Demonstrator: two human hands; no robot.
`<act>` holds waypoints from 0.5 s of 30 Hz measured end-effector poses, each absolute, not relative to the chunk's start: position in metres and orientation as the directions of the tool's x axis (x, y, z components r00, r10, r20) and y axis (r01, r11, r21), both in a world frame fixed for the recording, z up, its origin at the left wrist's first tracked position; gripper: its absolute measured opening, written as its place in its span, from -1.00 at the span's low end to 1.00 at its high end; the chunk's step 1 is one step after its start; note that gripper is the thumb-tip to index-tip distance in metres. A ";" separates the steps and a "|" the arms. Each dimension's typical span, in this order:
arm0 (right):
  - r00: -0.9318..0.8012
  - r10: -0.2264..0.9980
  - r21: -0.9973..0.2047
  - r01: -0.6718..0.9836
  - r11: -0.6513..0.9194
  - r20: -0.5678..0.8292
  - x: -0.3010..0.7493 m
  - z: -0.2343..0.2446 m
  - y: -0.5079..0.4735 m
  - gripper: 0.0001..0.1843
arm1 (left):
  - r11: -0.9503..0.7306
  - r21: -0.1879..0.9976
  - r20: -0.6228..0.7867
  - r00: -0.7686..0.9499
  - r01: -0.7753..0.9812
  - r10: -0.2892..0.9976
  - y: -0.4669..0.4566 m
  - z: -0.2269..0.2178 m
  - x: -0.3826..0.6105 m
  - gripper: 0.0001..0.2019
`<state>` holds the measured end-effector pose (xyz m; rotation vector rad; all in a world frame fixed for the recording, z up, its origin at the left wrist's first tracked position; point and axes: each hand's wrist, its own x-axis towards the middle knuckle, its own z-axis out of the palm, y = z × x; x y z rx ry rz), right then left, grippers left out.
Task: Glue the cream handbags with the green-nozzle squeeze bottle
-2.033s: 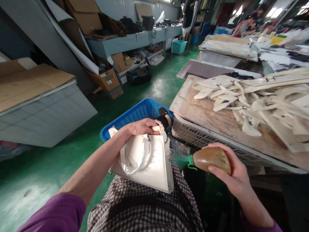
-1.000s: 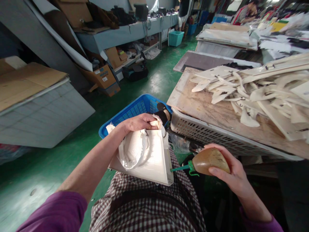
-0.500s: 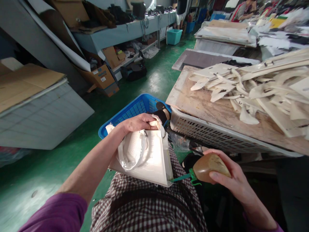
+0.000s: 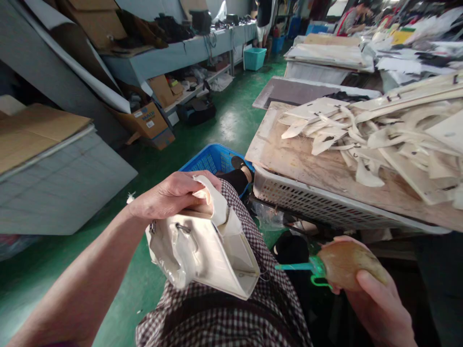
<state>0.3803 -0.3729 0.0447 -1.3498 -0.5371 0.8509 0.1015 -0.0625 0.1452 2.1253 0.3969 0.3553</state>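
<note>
My left hand (image 4: pixel 173 195) is closed on the upper edge of a cream handbag (image 4: pixel 211 250), which is tilted over my checked apron (image 4: pixel 217 320). A clear-wrapped handle hangs down the bag's front, and the gusset at its right side faces the bottle. In my right hand (image 4: pixel 376 294) is a squeeze glue bottle (image 4: pixel 350 265), brownish, with a long green nozzle. Its tip points left and is a short way apart from the bag's lower right corner. Part of the left fingers is hidden behind the bag's flap.
Cream bag parts and straps (image 4: pixel 383 130) are heaped on a wooden board (image 4: pixel 275 125) at the right, above a white plastic crate (image 4: pixel 311 202). A blue basket (image 4: pixel 195 161) stands on the floor ahead. Cardboard (image 4: pixel 39 132) lies at left. Other people are farther back.
My right hand has drawn the glue bottle right, taking its nozzle off the bag's corner. My left hand has shifted left and turned the bag, so its side gusset shows more.
</note>
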 end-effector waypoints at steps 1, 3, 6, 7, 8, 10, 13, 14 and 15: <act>0.621 0.775 -0.977 -0.212 0.023 -0.116 0.379 0.046 -0.371 -0.51 | -0.540 0.827 0.108 0.901 0.153 0.421 -0.063 0.145 0.101 -0.79; 0.645 0.756 -0.977 -0.210 0.035 -0.111 0.373 0.049 -0.366 -0.49 | -0.591 0.795 0.157 0.894 0.138 0.419 -0.062 0.141 0.102 -0.78; 0.667 0.738 -0.987 -0.160 0.007 -0.103 0.365 0.050 -0.360 -0.49 | -0.679 0.727 0.261 0.874 0.101 0.410 -0.061 0.131 0.104 -0.77; 0.673 0.735 -0.993 -0.121 -0.003 -0.085 0.363 0.049 -0.359 -0.49 | -0.702 0.706 0.288 0.870 0.090 0.401 -0.060 0.128 0.103 -0.77; 0.675 0.735 -0.997 -0.079 -0.014 -0.064 0.362 0.048 -0.358 -0.50 | -0.720 0.690 0.310 0.868 0.076 0.389 -0.060 0.127 0.103 -0.77; 0.676 0.737 -0.999 -0.012 -0.029 -0.030 0.361 0.045 -0.356 -0.49 | -0.741 0.670 0.340 0.866 0.051 0.367 -0.059 0.125 0.101 -0.77; 0.672 0.741 -0.998 0.042 -0.051 -0.010 0.360 0.046 -0.349 -0.49 | -0.748 0.664 0.357 0.869 0.021 0.341 -0.060 0.125 0.099 -0.78; 0.663 0.748 -0.997 0.062 -0.052 0.003 0.360 0.047 -0.345 -0.48 | -0.744 0.668 0.356 0.870 0.018 0.341 -0.061 0.125 0.100 -0.78; 0.650 0.760 -0.995 0.084 -0.046 0.020 0.359 0.049 -0.341 -0.49 | -0.741 0.671 0.353 0.872 0.016 0.339 -0.061 0.125 0.101 -0.77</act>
